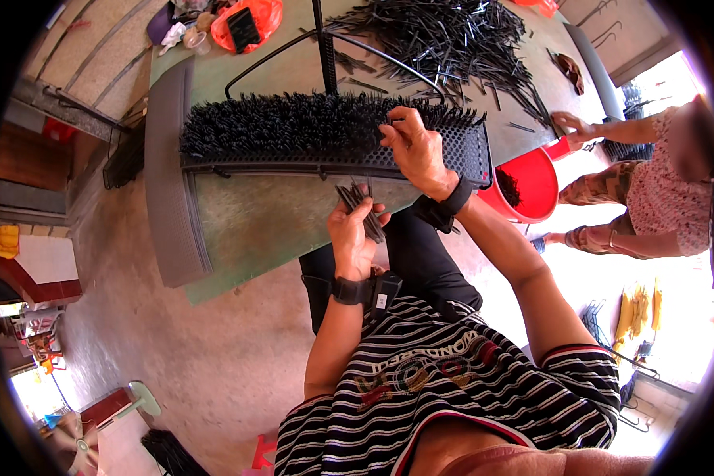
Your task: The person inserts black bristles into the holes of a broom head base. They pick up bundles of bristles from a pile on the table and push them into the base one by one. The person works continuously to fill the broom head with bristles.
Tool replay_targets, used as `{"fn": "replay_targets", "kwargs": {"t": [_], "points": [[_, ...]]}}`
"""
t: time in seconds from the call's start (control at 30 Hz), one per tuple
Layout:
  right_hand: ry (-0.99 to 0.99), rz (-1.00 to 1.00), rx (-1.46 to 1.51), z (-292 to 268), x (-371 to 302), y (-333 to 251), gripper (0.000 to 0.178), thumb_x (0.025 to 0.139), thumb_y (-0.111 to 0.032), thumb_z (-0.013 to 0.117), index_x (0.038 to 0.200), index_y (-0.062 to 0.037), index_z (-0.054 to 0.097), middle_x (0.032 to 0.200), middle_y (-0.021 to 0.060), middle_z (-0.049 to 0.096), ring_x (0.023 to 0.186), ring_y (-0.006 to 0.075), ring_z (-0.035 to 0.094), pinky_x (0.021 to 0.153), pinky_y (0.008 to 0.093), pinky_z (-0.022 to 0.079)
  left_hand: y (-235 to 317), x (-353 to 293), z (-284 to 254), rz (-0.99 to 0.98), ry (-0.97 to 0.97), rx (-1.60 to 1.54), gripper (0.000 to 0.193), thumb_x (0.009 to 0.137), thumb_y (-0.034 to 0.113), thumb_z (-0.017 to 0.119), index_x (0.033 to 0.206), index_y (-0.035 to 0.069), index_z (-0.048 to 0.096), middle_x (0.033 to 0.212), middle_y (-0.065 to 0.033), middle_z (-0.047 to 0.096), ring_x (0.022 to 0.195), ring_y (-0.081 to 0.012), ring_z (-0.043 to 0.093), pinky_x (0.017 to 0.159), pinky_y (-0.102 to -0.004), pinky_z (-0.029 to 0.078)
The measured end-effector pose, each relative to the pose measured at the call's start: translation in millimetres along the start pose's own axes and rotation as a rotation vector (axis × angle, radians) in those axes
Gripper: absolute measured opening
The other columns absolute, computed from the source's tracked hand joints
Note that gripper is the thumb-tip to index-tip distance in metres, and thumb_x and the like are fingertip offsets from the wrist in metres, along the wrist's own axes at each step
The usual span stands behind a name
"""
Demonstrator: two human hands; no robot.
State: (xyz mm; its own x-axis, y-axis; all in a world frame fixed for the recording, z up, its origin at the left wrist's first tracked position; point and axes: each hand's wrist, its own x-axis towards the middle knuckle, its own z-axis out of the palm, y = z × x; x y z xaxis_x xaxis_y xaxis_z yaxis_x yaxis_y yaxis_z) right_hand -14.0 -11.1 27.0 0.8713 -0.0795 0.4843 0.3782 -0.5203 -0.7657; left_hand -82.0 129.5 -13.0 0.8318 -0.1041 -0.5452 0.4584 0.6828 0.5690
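A long black perforated tray (317,170) lies across the table in front of me, held by a black wire frame (326,59). Dense upright black bristle-like strips (278,127) fill most of it; rows of bare holes show at its right and front. My left hand (349,242), below the tray's front edge, is closed around a small bundle of thin dark strips (365,214). Over the right part of the tray, my right hand (419,155) has its fingertips pinched at the edge of the bristles. Whatever sits between those fingertips is too small to make out.
Loose black strips (444,40) are heaped at the table's back. Grey sheets (170,174) lie at its left edge. A red bucket (531,178) stands right of the table, near another person's hand (575,127). A phone (243,30) rests on an orange bag (270,16).
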Motion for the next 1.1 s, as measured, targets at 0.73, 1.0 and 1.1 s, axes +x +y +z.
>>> {"fn": "replay_targets", "kwargs": {"t": [0.73,1.0,1.1], "points": [[-0.162,0.526,0.292,-24.0,-13.7,-17.8,0.013,0.082,-0.005,0.062,0.086,0.0066,0.060,0.069,0.0066,0.065,0.054,0.0108,0.062,0.047,0.0228,0.046,0.6,-3.9,10.3,-0.003,-0.010,0.026,0.016,0.084,0.000,0.058,0.099,0.003,0.060,0.084,-0.0056,0.061,0.071,-0.0197,0.063,0.057,-0.0363,0.056],[0.082,-0.019,0.008,-16.9,-7.3,-7.3,0.016,0.086,-0.001,0.057,0.100,0.0001,0.051,0.072,0.0111,0.062,0.067,0.0151,0.067,0.055,0.0258,0.052,-4.7,2.0,0.6,-0.004,-0.041,-0.004,0.020,0.083,-0.003,0.056,0.103,-0.001,0.060,0.082,-0.0078,0.060,0.069,-0.0210,0.062,0.060,-0.0373,0.056],[0.032,-0.073,-0.069,-13.6,-9.2,4.8,0.014,0.086,0.000,0.056,0.099,-0.0005,0.052,0.076,0.0119,0.062,0.068,0.0204,0.067,0.055,0.0275,0.051,-1.2,-0.6,1.3,0.011,-0.053,-0.004,0.014,0.082,-0.004,0.057,0.096,-0.002,0.059,0.080,-0.0073,0.058,0.067,-0.0193,0.061,0.059,-0.0345,0.056]]}}
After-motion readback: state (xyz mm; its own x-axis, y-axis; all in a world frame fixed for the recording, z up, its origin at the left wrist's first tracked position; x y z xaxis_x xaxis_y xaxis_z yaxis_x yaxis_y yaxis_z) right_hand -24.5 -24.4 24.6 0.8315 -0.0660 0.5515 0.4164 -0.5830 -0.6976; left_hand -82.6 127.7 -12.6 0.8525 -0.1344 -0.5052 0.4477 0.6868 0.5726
